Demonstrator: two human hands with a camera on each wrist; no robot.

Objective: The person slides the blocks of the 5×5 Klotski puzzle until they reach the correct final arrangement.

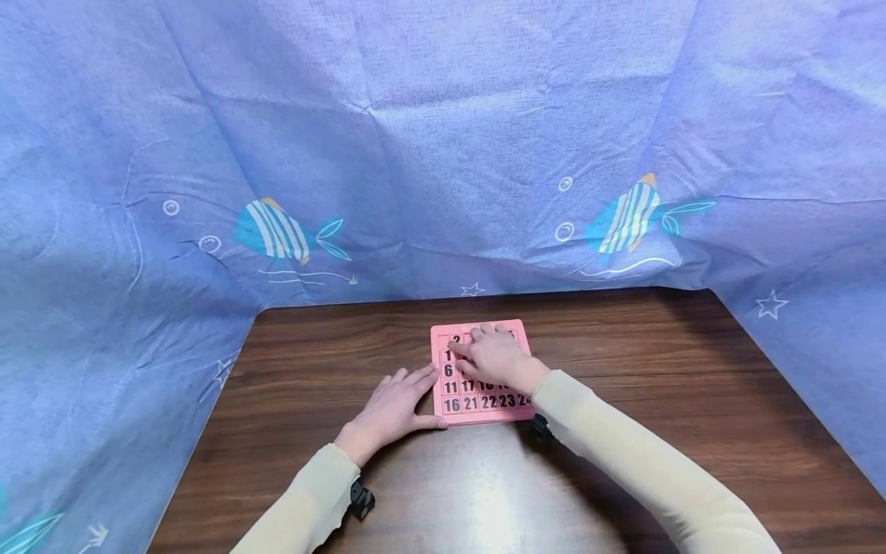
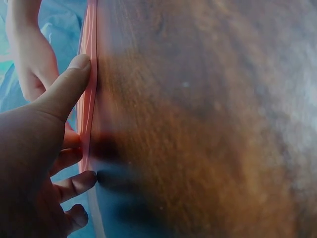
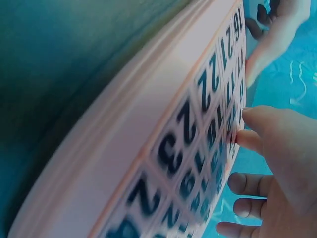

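A pink sliding number puzzle [image 1: 477,418] lies flat on the table, its square tiles printed with black numbers. My left hand [image 1: 389,409] rests at its left side, fingers extended along the edge and thumb at the near left corner. In the left wrist view the thumb [image 2: 74,79] touches the pink side wall. Over the tiles reaches my right hand [image 1: 497,358], index finger extended to the upper left tiles by the 1 and 2. This hand covers much of the upper and middle rows. The right wrist view shows its thumb and index finger close at the tile face.
The dark wood-grain table [image 1: 311,354] spreads around the puzzle, with a bright reflection in front. A blue cloth [image 1: 443,154] with fish and stars hangs behind and beside it. Both wrists wear a black strapped device [image 1: 361,498].
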